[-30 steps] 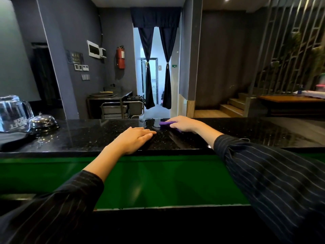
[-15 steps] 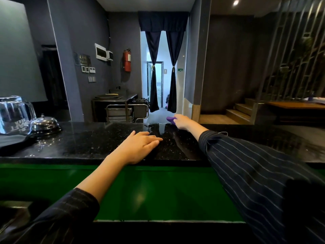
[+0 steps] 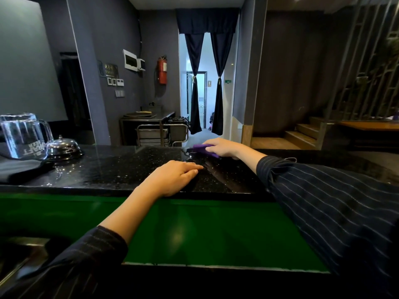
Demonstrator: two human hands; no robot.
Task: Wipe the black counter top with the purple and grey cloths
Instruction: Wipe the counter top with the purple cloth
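Observation:
The black speckled counter top runs across the view above a green front panel. My right hand reaches to the counter's far edge and presses a purple cloth flat onto the wet surface; most of the cloth is under the fingers. My left hand lies palm down near the front edge, fingers together and pointing right; whether a cloth lies beneath it is hidden. A dark grey cloth lies folded at the counter's left end.
An upturned glass mug and a chrome service bell stand on the counter's left end beside the grey cloth. Behind the counter are a metal trolley, a curtained doorway and wooden steps to the right.
My right hand slid the purple cloth from mid-counter out to the far edge and sits there now. My left hand stayed put near the front edge.

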